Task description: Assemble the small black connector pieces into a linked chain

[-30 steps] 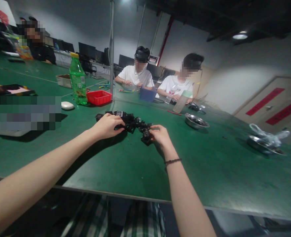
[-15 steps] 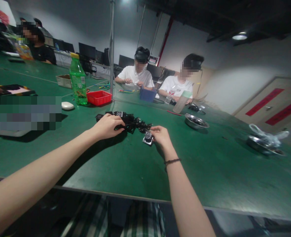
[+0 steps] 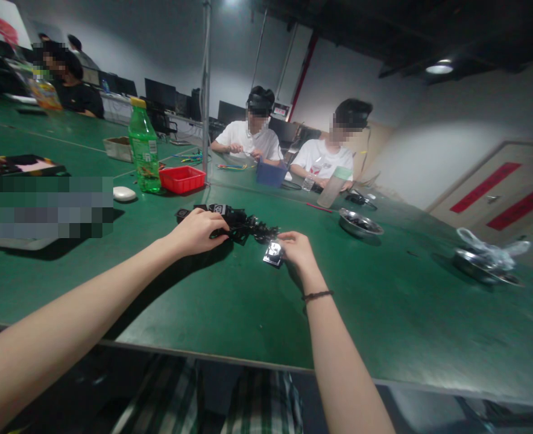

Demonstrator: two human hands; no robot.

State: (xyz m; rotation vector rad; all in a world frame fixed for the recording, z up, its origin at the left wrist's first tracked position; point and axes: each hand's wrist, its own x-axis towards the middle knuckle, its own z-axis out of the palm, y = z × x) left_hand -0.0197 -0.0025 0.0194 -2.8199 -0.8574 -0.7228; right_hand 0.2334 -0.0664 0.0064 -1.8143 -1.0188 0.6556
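A black jointed mechanical assembly (image 3: 242,225) lies across the green table (image 3: 230,313) in front of me. My left hand (image 3: 198,231) is wrapped over its left part, with thumb and fingers closed on it. At its right end, my right hand (image 3: 295,246) pinches a small square part (image 3: 274,254) with a shiny, light-catching face. That part hangs just below the right end of the assembly; whether the two are joined is too small to tell.
A green bottle (image 3: 144,147) and a red tray (image 3: 182,179) stand behind my left hand. Metal bowls (image 3: 360,224) sit to the right, one with a plastic bag (image 3: 497,253). Two people in white shirts sit across the table, near a blue bin (image 3: 270,173).
The square part has tilted and moved slightly right and down, its face now brighter. My right hand has shifted slightly right with it. My left hand has stayed in place.
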